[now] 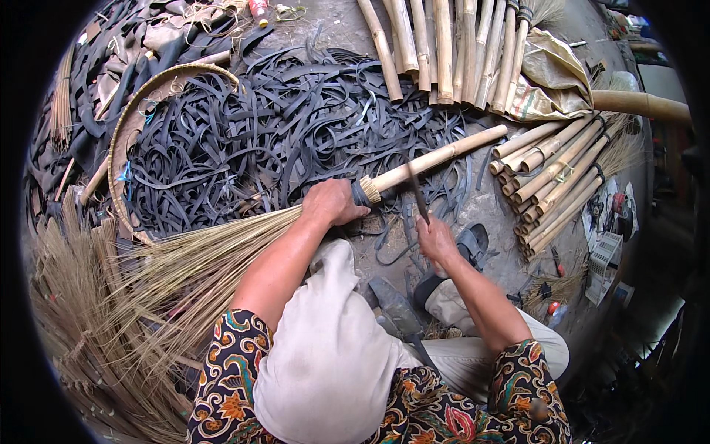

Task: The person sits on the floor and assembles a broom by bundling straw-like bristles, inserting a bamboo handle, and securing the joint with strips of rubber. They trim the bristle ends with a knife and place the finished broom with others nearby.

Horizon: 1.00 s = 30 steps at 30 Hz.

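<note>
A broom [451, 157] lies slantwise before me, its bamboo handle toward the upper right and its long straw bristles [214, 248] fanned to the lower left. My left hand [334, 201] is closed round the bristle bundle just below a dark rubber binding [360, 194]. Short trimmed straw ends [370, 188] ring the handle above that binding. In my right hand [436, 241] is a knife, its handle mostly hidden by the fingers. The narrow dark blade [418, 194] points up across the bamboo; whether it touches cannot be told.
Black rubber strips [244, 140] heap in and beyond a round woven tray [112, 159]. Bamboo-handled brooms are stacked at right [551, 177], with more bamboo handles [444, 52] at the top. Loose straw bundles [81, 318] lie at left. A pale cloth [325, 355] fills the lower middle.
</note>
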Motion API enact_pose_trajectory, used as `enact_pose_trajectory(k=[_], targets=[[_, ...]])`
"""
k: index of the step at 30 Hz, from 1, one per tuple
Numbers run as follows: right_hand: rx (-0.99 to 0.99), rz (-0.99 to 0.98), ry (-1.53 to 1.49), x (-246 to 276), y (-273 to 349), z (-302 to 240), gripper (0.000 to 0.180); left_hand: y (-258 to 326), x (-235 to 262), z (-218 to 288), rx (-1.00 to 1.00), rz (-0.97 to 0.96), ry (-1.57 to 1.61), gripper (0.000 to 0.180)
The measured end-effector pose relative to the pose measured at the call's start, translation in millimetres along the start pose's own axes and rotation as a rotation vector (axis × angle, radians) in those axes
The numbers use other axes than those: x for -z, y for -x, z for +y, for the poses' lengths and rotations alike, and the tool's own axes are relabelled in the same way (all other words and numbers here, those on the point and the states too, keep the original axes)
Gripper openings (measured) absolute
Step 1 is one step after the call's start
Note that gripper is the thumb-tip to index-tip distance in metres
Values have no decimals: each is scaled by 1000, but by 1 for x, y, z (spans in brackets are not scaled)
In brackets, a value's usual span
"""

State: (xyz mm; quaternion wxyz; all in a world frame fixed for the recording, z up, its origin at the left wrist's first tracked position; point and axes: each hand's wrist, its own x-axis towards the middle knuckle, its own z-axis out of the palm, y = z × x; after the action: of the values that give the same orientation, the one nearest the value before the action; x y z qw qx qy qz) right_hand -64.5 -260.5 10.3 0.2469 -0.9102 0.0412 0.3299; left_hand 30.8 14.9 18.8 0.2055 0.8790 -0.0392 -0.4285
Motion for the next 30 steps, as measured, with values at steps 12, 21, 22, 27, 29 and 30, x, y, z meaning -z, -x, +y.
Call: enact_pose_trajectory(k=[12, 21, 22, 27, 29, 30], targets=[[24, -144, 22, -3, 14, -18, 37, -5, 1, -4, 82, -108, 20, 67], [142, -104, 117, 12, -4, -9, 40, 10, -21, 5, 26, 115, 28, 60], [95, -160, 204, 15, -3, -13, 40, 11, -21, 5, 73, 102, -4, 60], [78, -219, 37, 24, 6, -33, 35, 10, -27, 1, 2, 132, 32, 62], [75, -191, 123, 26, 6, -36, 35, 11, -32, 0, 30, 138, 6, 63], [22, -210, 197, 28, 4, -36, 36, 10, -34, 0, -22, 156, -2, 66]])
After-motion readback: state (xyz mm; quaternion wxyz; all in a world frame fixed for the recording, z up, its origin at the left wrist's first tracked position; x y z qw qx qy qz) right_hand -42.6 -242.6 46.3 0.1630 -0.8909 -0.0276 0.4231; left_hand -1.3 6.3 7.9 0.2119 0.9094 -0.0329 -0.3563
